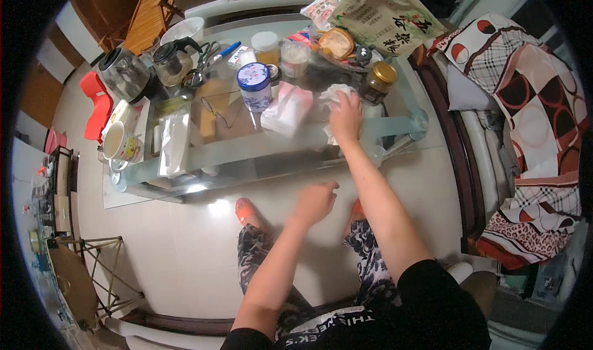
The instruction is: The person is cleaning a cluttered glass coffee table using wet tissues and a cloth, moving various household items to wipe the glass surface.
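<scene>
My right hand (pixel 347 117) rests on a crumpled white tissue (pixel 331 93) at the near right part of the glass coffee table (pixel 222 150), its fingers pressed over it. Right beside that hand stands a dark glass jar with a gold lid (pixel 382 74). To its left lies a soft white and pink packet (pixel 288 109), next to a blue-and-white canister (pixel 255 90). My left hand (pixel 317 201) hangs in the air in front of the table edge, touching nothing I can see. Its fingers look curled, but the palm side is hidden.
Glass jugs (pixel 124 74), a mug (pixel 121 142), eyeglasses (pixel 220 113), scissors (pixel 204 58) and a tissue pack (pixel 175 141) crowd the table's left. A large food bag (pixel 384 18) stands at the back right. A patterned cloth (pixel 537 104) covers the seat at right.
</scene>
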